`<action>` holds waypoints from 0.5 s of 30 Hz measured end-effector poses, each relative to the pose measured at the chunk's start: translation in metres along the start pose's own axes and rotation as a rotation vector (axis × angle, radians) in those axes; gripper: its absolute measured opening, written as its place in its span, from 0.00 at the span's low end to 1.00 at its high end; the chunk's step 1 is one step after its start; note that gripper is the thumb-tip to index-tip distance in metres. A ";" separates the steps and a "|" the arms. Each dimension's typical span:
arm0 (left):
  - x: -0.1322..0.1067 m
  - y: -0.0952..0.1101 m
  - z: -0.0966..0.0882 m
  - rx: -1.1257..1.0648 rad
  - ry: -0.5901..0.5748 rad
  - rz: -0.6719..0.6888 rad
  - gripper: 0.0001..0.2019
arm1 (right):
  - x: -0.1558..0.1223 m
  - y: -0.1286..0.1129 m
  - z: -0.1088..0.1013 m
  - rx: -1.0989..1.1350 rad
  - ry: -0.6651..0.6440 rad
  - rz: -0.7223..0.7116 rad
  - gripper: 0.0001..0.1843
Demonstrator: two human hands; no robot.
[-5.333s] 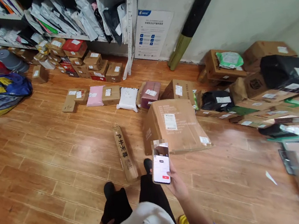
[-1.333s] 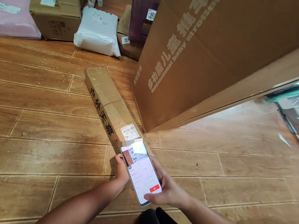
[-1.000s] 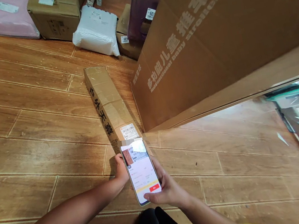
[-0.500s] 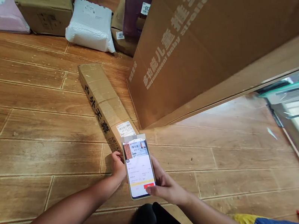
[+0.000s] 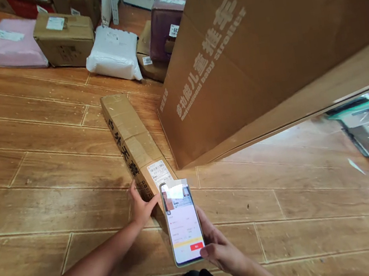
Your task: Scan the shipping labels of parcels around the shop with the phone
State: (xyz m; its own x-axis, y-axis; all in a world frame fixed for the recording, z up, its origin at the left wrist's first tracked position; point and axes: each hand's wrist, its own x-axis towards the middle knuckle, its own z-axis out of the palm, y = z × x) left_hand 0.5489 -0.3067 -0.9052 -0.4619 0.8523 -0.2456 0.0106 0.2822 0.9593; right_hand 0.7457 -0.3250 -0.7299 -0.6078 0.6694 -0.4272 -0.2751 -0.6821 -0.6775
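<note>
A long, narrow cardboard box (image 5: 132, 132) lies on the wooden floor, with black Chinese characters along its left side. On its top face, near the close end, is a white shipping label (image 5: 158, 172). My left hand (image 5: 142, 205) grips that box at its left edge, thumb over the top and fingers against the side. A smartphone (image 5: 185, 231) is held upright in my right hand (image 5: 217, 242), its thumb by the red button on the lit screen. The phone covers the near end of the box, and its screen shows a camera picture of a label.
To the right a big stroller carton (image 5: 229, 65) stands close beside the long box. Along the back are a white plastic parcel (image 5: 112, 53), a brown box (image 5: 64, 40), a pink parcel (image 5: 12, 46) and a purple package (image 5: 165, 26). Wooden floor (image 5: 75, 202) surrounds the long box.
My left hand has shifted up the box's side, its thumb now showing on top. The phone sits lower and further right, uncovering more of the label. More parcels show at the back.
</note>
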 end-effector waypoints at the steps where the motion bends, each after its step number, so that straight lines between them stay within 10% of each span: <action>1: 0.014 0.008 -0.005 -0.003 -0.013 0.036 0.50 | -0.001 0.002 -0.003 0.037 0.017 0.003 0.48; 15: 0.130 0.061 0.037 -0.151 -0.331 -0.124 0.49 | 0.026 -0.005 -0.029 0.086 0.193 -0.135 0.50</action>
State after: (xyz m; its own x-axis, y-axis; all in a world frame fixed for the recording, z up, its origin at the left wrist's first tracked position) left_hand 0.5218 -0.1623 -0.8842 -0.1401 0.9187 -0.3693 -0.1693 0.3453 0.9231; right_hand 0.7529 -0.2954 -0.7550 -0.4100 0.7944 -0.4481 -0.4117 -0.5996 -0.6863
